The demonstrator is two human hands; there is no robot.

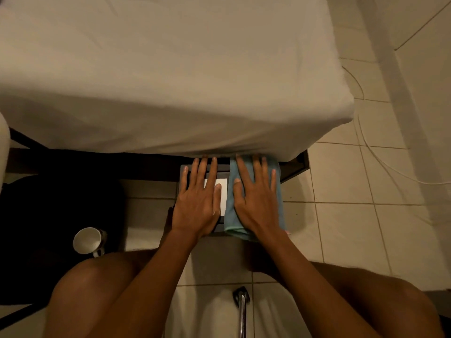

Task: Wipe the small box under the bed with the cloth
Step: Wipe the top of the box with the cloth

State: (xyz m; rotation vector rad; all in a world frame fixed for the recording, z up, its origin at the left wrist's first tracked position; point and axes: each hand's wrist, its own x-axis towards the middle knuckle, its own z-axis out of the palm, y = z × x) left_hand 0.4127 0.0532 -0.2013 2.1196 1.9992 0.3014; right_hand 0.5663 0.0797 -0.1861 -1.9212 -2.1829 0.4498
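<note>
A small dark box (183, 172) with a white label (222, 191) on its top lies on the tiled floor, half under the edge of the bed (170, 81). My left hand (199, 201) rests flat on the box's left part, fingers spread, holding nothing. A folded light blue cloth (230, 213) covers the box's right part. My right hand (258, 201) presses flat on the cloth, fingers spread. The far end of the box and both sets of fingertips reach just under the white sheet.
A white mug (87, 240) lies on its side on a dark mat (48, 215) at the left. A dark bed frame corner (296, 167) sticks out right of the cloth. A white cable (371, 147) runs over the tiles. My bare knees and a metal handle (241, 311) are near.
</note>
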